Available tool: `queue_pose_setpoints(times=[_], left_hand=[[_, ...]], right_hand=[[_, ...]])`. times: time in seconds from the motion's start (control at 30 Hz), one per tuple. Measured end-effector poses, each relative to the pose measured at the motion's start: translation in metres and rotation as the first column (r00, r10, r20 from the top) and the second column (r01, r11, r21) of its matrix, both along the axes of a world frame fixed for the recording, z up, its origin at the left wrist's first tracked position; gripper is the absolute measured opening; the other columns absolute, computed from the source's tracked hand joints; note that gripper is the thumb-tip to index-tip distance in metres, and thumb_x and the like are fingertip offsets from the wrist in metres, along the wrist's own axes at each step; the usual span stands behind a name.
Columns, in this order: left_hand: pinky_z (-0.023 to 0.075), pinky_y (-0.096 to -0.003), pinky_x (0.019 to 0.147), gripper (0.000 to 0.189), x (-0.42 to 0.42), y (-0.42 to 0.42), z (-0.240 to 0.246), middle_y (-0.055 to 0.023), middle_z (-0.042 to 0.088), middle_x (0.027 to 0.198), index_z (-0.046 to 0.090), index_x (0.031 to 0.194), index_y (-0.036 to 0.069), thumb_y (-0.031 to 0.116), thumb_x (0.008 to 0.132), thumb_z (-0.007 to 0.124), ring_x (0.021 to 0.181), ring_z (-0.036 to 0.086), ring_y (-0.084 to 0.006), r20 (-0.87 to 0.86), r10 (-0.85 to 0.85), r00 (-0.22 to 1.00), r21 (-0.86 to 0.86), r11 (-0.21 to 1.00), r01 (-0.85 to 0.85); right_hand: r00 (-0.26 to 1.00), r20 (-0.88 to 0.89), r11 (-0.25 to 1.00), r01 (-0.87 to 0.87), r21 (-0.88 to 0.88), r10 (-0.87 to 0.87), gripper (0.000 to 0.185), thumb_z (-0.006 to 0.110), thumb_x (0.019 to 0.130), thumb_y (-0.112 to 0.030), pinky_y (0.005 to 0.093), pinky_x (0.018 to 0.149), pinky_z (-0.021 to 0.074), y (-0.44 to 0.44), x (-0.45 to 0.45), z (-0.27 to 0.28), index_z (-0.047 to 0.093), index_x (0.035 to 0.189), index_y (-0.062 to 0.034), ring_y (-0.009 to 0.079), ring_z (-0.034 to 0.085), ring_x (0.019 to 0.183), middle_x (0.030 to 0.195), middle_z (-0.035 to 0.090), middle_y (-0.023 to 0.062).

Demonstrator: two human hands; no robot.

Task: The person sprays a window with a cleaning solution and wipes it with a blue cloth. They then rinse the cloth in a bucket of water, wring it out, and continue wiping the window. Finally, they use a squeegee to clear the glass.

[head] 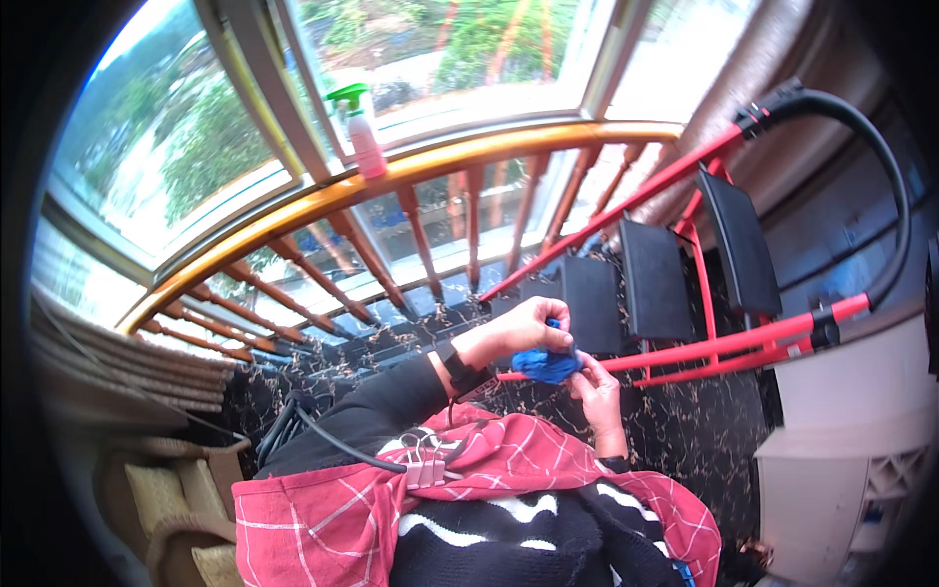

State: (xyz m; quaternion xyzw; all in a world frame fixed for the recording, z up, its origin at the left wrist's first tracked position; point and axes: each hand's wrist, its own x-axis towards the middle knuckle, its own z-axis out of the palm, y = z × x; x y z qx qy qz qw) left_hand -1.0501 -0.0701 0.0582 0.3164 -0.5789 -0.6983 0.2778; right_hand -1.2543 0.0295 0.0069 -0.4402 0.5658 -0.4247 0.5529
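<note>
My left hand (532,328) pinches the upper part of a crumpled blue cloth (546,365) between thumb and fingers. Fingertips of my right hand (598,392) grip the right edge of the same cloth. Both hands are held close together in front of my body, near the lower end of a red-framed stepladder with black treads (655,279). A spray bottle with a green head and pink liquid (364,139) stands at the wooden handrail (455,158), below the window. What the folds of the cloth may cover cannot be seen.
Turned wooden balusters (418,238) carry the curved rail. The ladder's black handle loop (891,176) is at the right, above a pale cabinet (814,469). A cushioned sofa (158,499) is at lower left. Dark marbled floor (689,433) shows around me; a cable runs past my left arm.
</note>
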Motion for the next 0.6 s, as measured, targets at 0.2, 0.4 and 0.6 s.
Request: queue_pose_setpoints(times=[0.2,0.4,0.6], left_hand=[[0.0443,-0.0226,0.056,0.015,0.063,0.012,0.011,0.0022,0.054,0.069,0.054,0.087,0.006,0.006,0.083,0.068,0.062,0.054,-0.0072,-0.123,0.247,0.961,0.155,0.961,-0.228],[0.0451,-0.0249,0.06,0.03,0.077,0.049,0.028,-0.0009,0.056,0.08,0.052,0.107,0.005,0.006,0.081,0.066,0.068,0.054,-0.0088,-0.042,0.457,0.889,-0.027,0.889,-0.458],[0.0485,-0.0288,0.074,0.057,0.083,0.082,0.029,-0.0036,0.056,0.086,0.042,0.132,0.009,0.006,0.08,0.064,0.083,0.056,-0.0122,0.092,0.421,0.902,0.018,0.905,-0.424]], right_hand=[[0.977,-0.061,0.978,-0.206,-0.024,0.205,0.019,0.063,0.088,-0.006,0.0215,0.065,0.0483,-0.047,0.039,0.0,0.065,0.107,-0.0031,0.0071,0.059,0.076,0.087,0.065,0.0008],[0.853,-0.081,0.854,-0.519,-0.034,0.515,0.044,0.071,0.08,-0.01,0.0278,0.072,0.0512,-0.06,0.085,-0.033,0.055,0.121,-0.0019,0.013,0.061,0.084,0.091,0.063,0.0042],[0.694,-0.258,0.713,-0.701,-0.032,0.672,0.024,0.066,0.08,-0.006,0.0307,0.079,0.0513,-0.046,0.117,-0.056,0.065,0.104,-0.0023,0.0156,0.066,0.09,0.097,0.069,0.0093]])
